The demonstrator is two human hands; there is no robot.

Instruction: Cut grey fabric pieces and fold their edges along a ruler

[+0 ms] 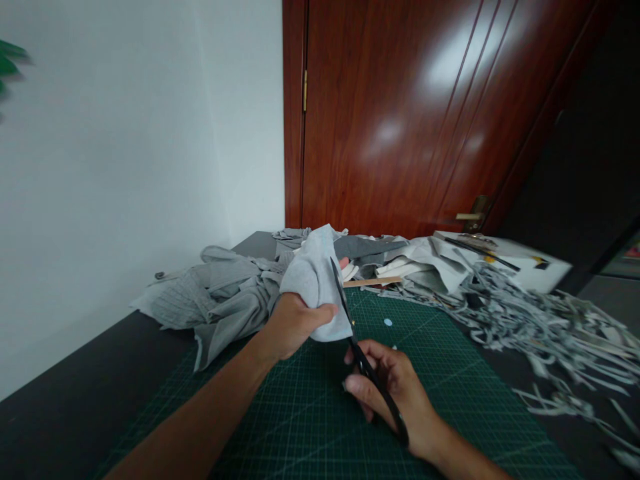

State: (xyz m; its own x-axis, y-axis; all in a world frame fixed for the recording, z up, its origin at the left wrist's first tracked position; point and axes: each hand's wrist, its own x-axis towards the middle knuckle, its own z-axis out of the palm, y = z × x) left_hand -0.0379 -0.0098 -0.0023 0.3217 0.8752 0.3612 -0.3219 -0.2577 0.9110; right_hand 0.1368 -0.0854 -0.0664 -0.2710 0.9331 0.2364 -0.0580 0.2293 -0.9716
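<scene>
My left hand (299, 323) grips a folded piece of light grey fabric (315, 270), thumb on top, and holds it up above the green cutting mat (280, 427). Faint blue lines show near the fabric's edges. In my right hand (393, 387) is a pair of black scissors (367, 367), the fingers closed round the handles. The blades point up and away along the right edge of the fabric. Whether they are parted or closed on the cloth I cannot tell. Fingertips of the left hand show behind the fabric, beside the blade.
Crumpled grey fabric (225, 287) lies on the left. Cut fabric strips (540, 320) are heaped on the right, by a white box (540, 263). Further cloth pieces (425, 260) and a wooden strip (373, 282) lie at the back, before a brown door (400, 120). A white wall (125, 133) borders the left.
</scene>
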